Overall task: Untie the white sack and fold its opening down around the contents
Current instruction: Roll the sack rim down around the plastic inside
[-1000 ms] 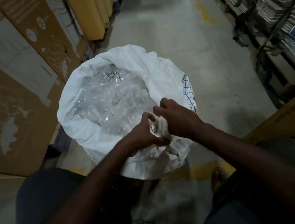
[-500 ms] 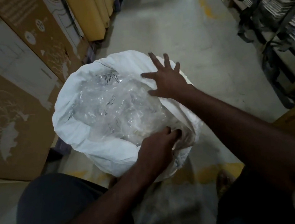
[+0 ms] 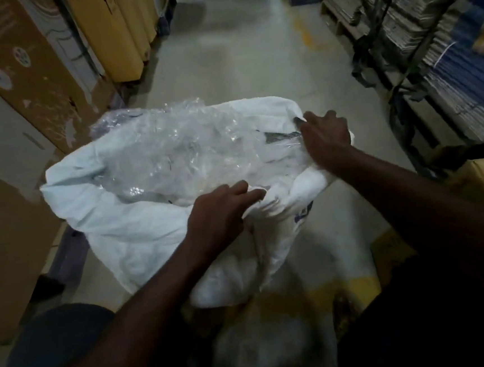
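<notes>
R hand (image 3: pixel 326 138) moved to white sack (image 3: pixel 121 223) far rim, fingers gripping; L hand (image 3: pixel 220 214) fingers clamping near rim. Fold-down nearly done.

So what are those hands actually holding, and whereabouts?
Both grip the white sack by its open rim: right hand at the far right edge, left hand at the near edge.

1. The white sack (image 3: pixel 128 231), under the left hand (image 3: pixel 217 214), looks like matt woven cloth, creased.
2. The clear plastic (image 3: pixel 179 148) between both hands is glossy and crinkled.
3. The floor (image 3: pixel 241 60) beyond the right hand (image 3: pixel 326 138) is dull, smooth concrete.
4. The boxes (image 3: pixel 21 79) left of the left hand are matt cardboard.
</notes>
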`<move>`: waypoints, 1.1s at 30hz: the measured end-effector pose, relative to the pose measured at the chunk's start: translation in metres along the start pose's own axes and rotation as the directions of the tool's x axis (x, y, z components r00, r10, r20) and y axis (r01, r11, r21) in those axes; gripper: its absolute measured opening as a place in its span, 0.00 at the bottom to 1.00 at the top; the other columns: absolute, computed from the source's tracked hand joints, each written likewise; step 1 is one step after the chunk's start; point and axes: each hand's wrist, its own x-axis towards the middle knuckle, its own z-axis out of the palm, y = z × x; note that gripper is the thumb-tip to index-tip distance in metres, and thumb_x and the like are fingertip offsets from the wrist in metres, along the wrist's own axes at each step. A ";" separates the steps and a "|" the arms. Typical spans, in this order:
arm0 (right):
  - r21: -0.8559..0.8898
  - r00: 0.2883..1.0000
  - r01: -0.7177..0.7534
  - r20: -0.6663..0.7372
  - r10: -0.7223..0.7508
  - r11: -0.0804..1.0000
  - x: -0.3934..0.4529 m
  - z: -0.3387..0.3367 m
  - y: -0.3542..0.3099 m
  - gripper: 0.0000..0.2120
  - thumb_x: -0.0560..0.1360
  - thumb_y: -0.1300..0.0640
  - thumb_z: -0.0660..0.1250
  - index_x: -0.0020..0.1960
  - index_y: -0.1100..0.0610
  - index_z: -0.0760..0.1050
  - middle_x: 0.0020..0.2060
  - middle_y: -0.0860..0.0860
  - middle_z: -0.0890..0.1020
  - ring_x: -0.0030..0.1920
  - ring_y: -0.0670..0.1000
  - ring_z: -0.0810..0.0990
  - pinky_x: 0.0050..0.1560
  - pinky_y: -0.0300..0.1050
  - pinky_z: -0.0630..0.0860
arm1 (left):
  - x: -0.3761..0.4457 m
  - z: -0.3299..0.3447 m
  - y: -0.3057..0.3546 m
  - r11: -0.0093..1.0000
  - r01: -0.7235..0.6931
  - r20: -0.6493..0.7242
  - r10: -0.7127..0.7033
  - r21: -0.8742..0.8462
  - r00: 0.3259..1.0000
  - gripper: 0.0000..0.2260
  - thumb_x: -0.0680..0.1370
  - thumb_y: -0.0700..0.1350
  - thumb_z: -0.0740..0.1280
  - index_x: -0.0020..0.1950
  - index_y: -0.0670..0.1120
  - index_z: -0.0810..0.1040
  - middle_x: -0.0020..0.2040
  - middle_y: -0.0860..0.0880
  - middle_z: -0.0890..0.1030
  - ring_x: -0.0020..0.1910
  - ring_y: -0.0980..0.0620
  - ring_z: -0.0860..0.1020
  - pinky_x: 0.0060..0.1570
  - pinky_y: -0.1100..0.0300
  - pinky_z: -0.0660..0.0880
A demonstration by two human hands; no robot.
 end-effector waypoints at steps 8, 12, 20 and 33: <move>0.137 0.948 -0.314 0.089 0.304 0.939 -0.066 -0.036 0.074 0.29 0.78 0.61 0.64 0.79 0.58 0.67 0.67 0.60 0.75 0.59 0.69 0.80 0.59 0.61 0.78 | 0.027 -0.020 -0.024 0.999 0.036 -0.270 -0.041 -0.025 0.962 0.25 0.72 0.45 0.66 0.68 0.57 0.82 0.51 0.52 0.82 0.50 0.41 0.83 0.34 0.48 0.78; 0.188 0.898 -0.436 0.164 0.409 0.880 -0.091 -0.068 0.069 0.28 0.76 0.60 0.70 0.75 0.59 0.69 0.76 0.62 0.65 0.67 0.72 0.74 0.66 0.66 0.75 | 0.029 -0.015 -0.033 0.995 0.091 -0.308 -0.102 -0.049 0.946 0.25 0.71 0.42 0.63 0.66 0.56 0.82 0.49 0.51 0.79 0.48 0.43 0.81 0.35 0.48 0.77; 0.347 0.976 0.154 -0.197 -0.088 0.925 -0.131 -0.100 -0.024 0.31 0.81 0.43 0.67 0.81 0.48 0.65 0.84 0.54 0.59 0.82 0.61 0.61 0.80 0.65 0.59 | 0.032 -0.007 -0.053 0.977 0.183 -0.283 -0.207 -0.109 0.936 0.26 0.67 0.37 0.70 0.62 0.55 0.84 0.44 0.52 0.76 0.45 0.44 0.79 0.38 0.54 0.69; 0.090 0.701 0.510 -0.620 -0.352 0.855 -0.087 -0.044 -0.063 0.13 0.75 0.70 0.68 0.55 0.57 0.81 0.48 0.57 0.80 0.39 0.57 0.75 0.38 0.48 0.66 | 0.000 -0.018 -0.096 0.969 0.230 -0.035 -0.234 -0.094 0.972 0.35 0.67 0.45 0.74 0.76 0.57 0.76 0.54 0.47 0.76 0.56 0.38 0.77 0.54 0.43 0.77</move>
